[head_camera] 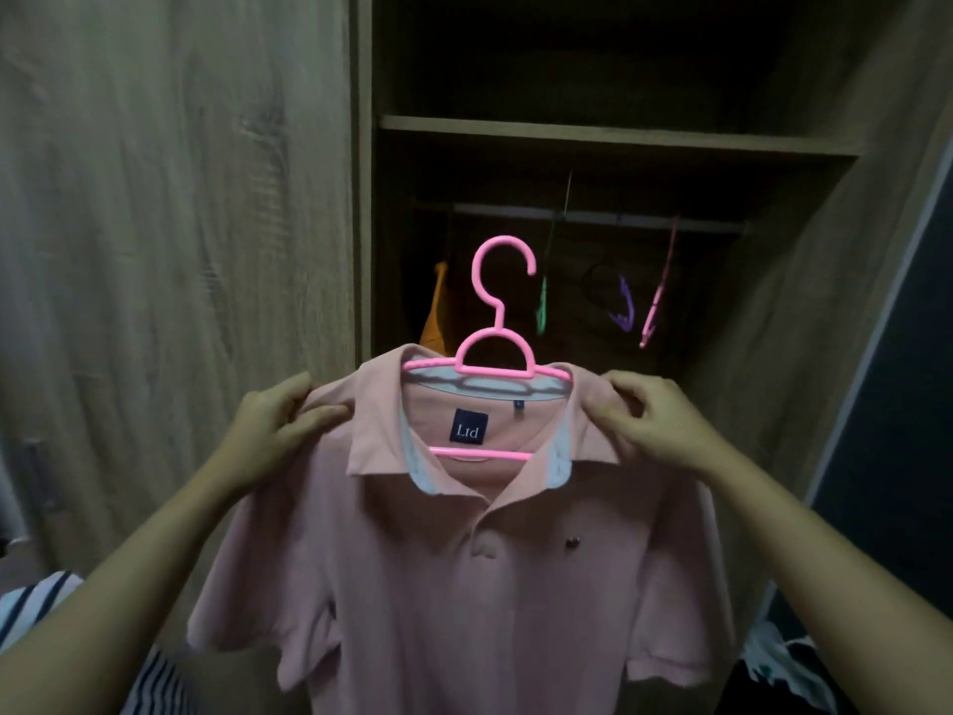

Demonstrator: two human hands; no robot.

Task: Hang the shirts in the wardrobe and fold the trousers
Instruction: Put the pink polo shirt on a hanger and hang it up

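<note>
Dim open wooden wardrobe (pixel 804 312), both hands, left hand (pixel 278 430) and right hand (pixel 655 420), gripping hangered pink shirt (pixel 464 585).

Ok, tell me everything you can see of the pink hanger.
The pink hanger looks like moulded plastic: an open hook on top, a short neck, a rounded arch, a top bar and a lower crossbar. It stands upright inside the pink polo shirt, its arms hidden under the shoulders. The left hand and right hand pinch the shirt's shoulders. The hook is free, not yet on the wardrobe rail behind.
</note>
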